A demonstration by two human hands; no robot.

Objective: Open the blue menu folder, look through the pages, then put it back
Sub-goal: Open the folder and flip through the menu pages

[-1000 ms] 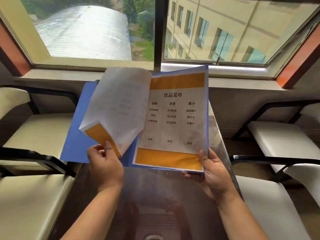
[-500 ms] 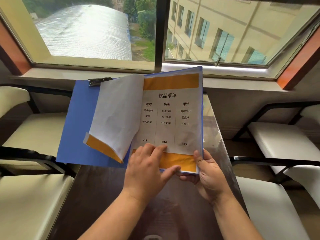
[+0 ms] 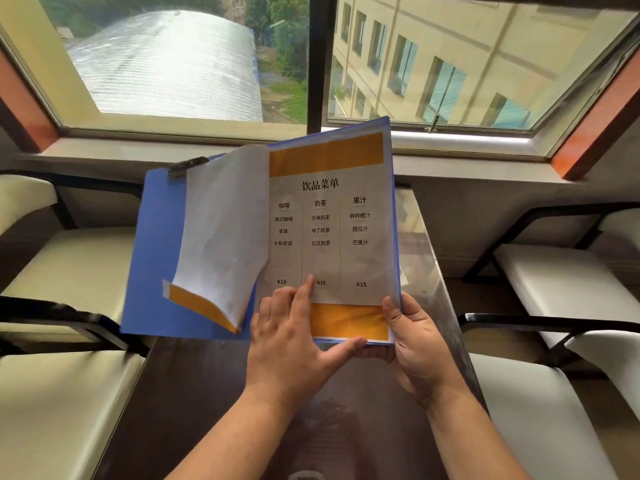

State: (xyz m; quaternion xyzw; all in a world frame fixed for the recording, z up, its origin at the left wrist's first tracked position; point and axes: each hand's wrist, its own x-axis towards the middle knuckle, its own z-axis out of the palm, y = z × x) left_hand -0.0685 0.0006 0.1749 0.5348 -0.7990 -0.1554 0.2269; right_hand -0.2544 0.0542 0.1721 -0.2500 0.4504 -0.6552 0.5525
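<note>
The blue menu folder point(image 3: 156, 258) is held open above the dark table, tilted toward me. Its right page point(image 3: 332, 233) shows a drinks menu with orange bands at top and bottom. A turned page point(image 3: 225, 233) curls loose over the left cover, its blank back toward me. My right hand point(image 3: 420, 344) grips the folder's lower right corner, thumb on the page edge. My left hand point(image 3: 294, 341) rests flat on the bottom of the right page, index finger pointing up near the prices, thumb spread along the lower edge. A black clip point(image 3: 187, 166) sits at the folder's top left.
A dark glossy table point(image 3: 207, 410) lies under my arms. Cream cushioned chairs with black frames stand on the left point(image 3: 69, 271) and right point(image 3: 561, 282). A wide window point(image 3: 318, 60) and its sill point(image 3: 138, 150) run along the back.
My left hand let go of the turned page and moved right onto the bottom of the drinks page. The released page settled toward the left cover. My right hand kept its hold.
</note>
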